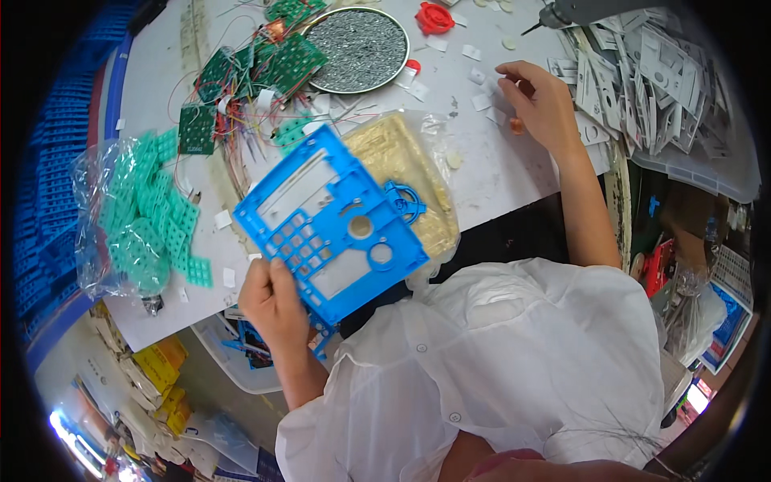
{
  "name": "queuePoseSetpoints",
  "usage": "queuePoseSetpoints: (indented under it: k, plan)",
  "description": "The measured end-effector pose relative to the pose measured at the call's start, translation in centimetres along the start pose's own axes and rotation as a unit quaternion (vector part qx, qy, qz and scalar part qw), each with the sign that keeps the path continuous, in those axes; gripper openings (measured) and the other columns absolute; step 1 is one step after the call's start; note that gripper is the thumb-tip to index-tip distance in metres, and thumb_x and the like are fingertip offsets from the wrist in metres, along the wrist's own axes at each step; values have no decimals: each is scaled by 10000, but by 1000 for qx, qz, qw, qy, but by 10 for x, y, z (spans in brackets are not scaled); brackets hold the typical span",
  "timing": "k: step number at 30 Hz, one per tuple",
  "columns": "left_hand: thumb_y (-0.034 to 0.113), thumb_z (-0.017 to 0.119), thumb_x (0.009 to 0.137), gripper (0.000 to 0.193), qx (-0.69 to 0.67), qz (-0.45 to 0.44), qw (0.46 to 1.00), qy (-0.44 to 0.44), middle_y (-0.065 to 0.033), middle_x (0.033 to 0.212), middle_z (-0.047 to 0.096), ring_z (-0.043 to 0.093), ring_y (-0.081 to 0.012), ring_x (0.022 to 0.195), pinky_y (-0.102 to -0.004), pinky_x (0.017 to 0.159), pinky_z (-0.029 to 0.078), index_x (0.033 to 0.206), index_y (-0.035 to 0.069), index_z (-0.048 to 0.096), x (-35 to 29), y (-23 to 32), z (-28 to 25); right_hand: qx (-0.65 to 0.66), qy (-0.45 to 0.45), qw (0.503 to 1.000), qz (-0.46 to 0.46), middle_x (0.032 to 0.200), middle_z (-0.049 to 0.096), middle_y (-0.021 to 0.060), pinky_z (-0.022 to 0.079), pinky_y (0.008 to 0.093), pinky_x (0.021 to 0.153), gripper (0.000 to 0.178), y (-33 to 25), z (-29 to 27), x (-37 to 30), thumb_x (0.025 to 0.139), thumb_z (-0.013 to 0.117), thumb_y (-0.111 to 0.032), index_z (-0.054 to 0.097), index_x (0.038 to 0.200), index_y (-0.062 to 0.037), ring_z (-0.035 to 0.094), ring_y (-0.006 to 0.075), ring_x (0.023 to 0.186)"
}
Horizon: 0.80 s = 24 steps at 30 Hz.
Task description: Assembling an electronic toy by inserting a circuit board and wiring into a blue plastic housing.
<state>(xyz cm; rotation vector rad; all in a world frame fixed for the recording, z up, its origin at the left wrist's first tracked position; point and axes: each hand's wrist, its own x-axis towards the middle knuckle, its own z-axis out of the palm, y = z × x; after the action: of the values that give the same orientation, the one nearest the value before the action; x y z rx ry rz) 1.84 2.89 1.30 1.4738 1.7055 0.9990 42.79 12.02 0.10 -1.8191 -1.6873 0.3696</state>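
Note:
My left hand grips the lower left edge of a blue plastic casing panel, holding it tilted above the table edge. The panel has a large window, a grid of small key openings and round holes; a blue ring-shaped part shows at its right edge. Over the table at the right, my right hand is half curled, its thumb and finger apart with nothing visible between them. Small white pieces lie beside its fingertips, and a small orange-brown thing is just below them.
A yellowish plastic-wrapped pad lies behind the panel. Further back are a round tin of small metal screws, wired green circuit boards and a red ring. Green keypads lie left, white plastic parts right, below a dark tool.

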Motion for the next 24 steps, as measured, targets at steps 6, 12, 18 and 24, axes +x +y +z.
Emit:
queuePoseSetpoints:
  k: [6,12,18,24]
  plan:
    - [60,566,1002,355,-3,4,999,32,15,633,367,317,-68,627,-284,544,275,704,32,375,-7,-11,-7,43,-66,992,100,803,690,81,488,280,460,208,-8,-3,-2,938,682,-161,732,1092,-30,593,143,489]
    - [81,576,1014,355,20,45,997,-55,12,620,369,328,-64,622,-276,535,283,705,29,410,-4,7,24,19,-48,998,31,795,689,-3,412,220,437,201,6,13,-3,971,690,-186,736,1124,-66,550,49,536]
    - [80,627,967,365,95,67,991,-64,-66,561,387,353,-142,521,-339,488,306,669,18,426,2,15,39,-41,-42,997,48,801,706,41,483,257,573,214,42,-11,-4,968,688,-196,738,1100,-34,627,93,683]
    - [72,656,939,361,85,42,992,-82,-80,553,382,350,-165,500,-345,477,304,659,14,435,0,11,36,-63,-47,997,17,803,715,97,498,313,628,246,22,-41,-23,893,686,-198,731,1062,-26,615,188,634]
